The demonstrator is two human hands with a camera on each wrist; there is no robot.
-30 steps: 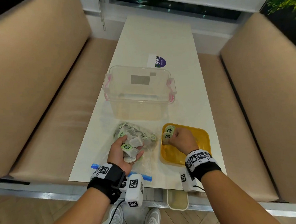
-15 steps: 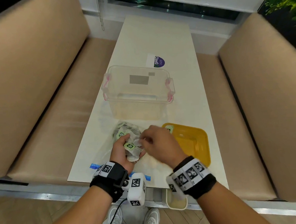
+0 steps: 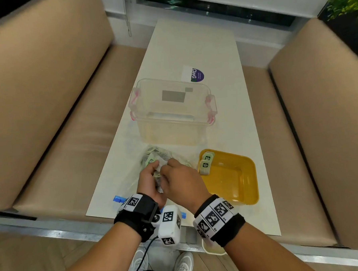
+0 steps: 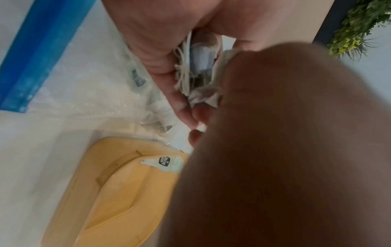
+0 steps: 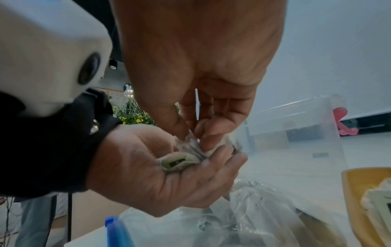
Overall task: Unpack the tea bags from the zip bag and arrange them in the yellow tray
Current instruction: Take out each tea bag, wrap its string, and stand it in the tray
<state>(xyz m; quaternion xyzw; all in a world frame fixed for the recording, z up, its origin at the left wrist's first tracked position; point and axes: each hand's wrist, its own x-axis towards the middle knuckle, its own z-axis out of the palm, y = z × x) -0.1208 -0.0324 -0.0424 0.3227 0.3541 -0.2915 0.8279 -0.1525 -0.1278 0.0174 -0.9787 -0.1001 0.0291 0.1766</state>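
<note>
Your right hand (image 3: pixel 183 183) has come back from the yellow tray (image 3: pixel 248 196), where it was a second ago, and now meets your left hand (image 3: pixel 148 181) just in front of you, at about 6 o'clock on the tabletop (image 3: pixel 190 49). Your left hand lies palm up, fingers half curled, cradling a small clump of tea bags (image 5: pixel 186 156) with their strings. Your right hand reaches down into that palm, its thumb and fingertips (image 5: pixel 208 135) closing in a pinch on the top tea bag. This looks like the start of the next transfer: one bag is being separated from the clump, ready to go to the tray.

The tray sits just right of your hands, at about 4 o'clock. Two tea bags (image 3: pixel 206 164) already stand side by side against its far left corner; the rest of it is bare. The zip bag (image 3: pixel 164 154) lies under and beyond your hands with more tea bags inside, its blue zip strip (image 3: pixel 119 199) toward you. A clear plastic bin (image 3: pixel 172 113) stands farther off at 12 o'clock.

Much is hard to make out. In the head view your right hand covers the clump almost wholly. The left wrist view is half blocked by the blurred back of your right hand. How many bags are in your palm, and how many are left in the zip bag, cannot be counted.
</note>
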